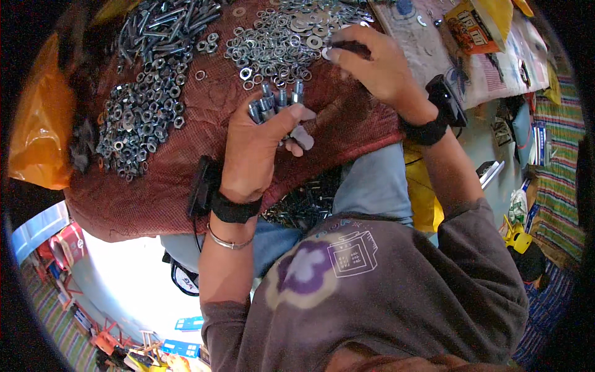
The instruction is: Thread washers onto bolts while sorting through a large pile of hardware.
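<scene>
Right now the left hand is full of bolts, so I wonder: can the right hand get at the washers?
Probably yes. The right hand already rests at the edge of the washers on the red cloth, with nothing between them; the left hand holding the bolts sits below, out of the way.

Support is a red-brown mesh cloth (186,180) draped over the person's lap, no desk under it. On the cloth: a heap of hex nuts (139,115) at left, a pile of long bolts (167,22) at the top left, a spread of flat washers (279,40) at top centre (some stray ones between the heaps). More small bolts (304,201) lie below the cloth's lower edge.
</scene>
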Demonstrator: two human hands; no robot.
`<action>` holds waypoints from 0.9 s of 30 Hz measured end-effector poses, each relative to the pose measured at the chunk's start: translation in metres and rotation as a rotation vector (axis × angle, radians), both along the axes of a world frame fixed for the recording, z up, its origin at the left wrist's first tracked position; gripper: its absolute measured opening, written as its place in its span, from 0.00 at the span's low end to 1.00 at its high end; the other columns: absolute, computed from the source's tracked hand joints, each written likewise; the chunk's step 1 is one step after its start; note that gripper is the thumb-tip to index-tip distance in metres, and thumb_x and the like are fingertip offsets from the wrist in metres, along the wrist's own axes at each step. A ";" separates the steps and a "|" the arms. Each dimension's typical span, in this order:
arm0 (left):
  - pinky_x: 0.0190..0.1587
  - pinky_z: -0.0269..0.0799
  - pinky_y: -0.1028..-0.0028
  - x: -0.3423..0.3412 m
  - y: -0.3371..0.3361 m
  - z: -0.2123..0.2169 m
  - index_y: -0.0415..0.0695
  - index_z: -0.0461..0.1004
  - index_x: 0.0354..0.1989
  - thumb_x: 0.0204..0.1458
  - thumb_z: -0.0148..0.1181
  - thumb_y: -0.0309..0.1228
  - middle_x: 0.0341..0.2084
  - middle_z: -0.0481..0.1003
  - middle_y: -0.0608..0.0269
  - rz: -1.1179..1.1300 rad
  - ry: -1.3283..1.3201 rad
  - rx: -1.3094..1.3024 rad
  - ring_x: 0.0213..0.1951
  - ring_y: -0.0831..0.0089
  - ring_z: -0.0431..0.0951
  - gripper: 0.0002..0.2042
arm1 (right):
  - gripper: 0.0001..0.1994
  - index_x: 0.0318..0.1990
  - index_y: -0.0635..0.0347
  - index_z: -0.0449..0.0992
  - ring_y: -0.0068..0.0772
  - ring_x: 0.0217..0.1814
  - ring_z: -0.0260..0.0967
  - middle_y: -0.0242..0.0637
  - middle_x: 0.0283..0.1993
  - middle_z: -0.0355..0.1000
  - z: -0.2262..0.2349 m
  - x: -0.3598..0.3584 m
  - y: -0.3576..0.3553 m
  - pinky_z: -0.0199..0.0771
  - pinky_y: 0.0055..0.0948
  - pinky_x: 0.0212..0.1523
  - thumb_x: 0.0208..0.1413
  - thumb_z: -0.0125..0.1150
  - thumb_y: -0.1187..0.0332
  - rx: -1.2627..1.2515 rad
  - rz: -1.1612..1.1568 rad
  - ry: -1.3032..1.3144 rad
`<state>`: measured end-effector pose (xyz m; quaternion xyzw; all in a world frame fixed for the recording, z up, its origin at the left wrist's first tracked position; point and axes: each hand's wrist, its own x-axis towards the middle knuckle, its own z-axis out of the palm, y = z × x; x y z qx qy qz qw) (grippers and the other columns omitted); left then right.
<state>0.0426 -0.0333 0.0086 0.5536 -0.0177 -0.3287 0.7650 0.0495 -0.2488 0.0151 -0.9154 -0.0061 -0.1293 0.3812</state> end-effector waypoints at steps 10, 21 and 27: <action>0.16 0.62 0.84 -0.005 -0.001 0.005 0.41 0.71 0.35 0.45 0.60 0.24 0.21 0.75 0.67 0.028 -0.039 0.059 0.17 0.81 0.71 0.09 | 0.10 0.34 0.65 0.73 0.21 0.23 0.66 0.33 0.23 0.69 0.019 -0.019 0.030 0.66 0.22 0.23 0.48 0.58 0.67 0.474 0.341 0.389; 0.16 0.58 0.86 -0.008 0.000 0.000 0.43 0.70 0.33 0.44 0.62 0.25 0.16 0.69 0.74 0.105 -0.072 0.122 0.15 0.86 0.66 0.08 | 0.10 0.34 0.66 0.73 0.30 0.28 0.70 0.39 0.26 0.71 0.014 -0.027 0.033 0.68 0.27 0.29 0.48 0.57 0.67 0.453 0.274 0.395; 0.15 0.57 0.86 -0.008 0.000 0.005 0.44 0.69 0.29 0.43 0.62 0.24 0.15 0.68 0.74 0.097 -0.061 0.185 0.15 0.86 0.65 0.07 | 0.10 0.31 0.64 0.70 0.55 0.34 0.67 0.50 0.29 0.69 -0.018 -0.017 0.022 0.68 0.43 0.32 0.48 0.51 0.65 -0.193 0.101 -0.144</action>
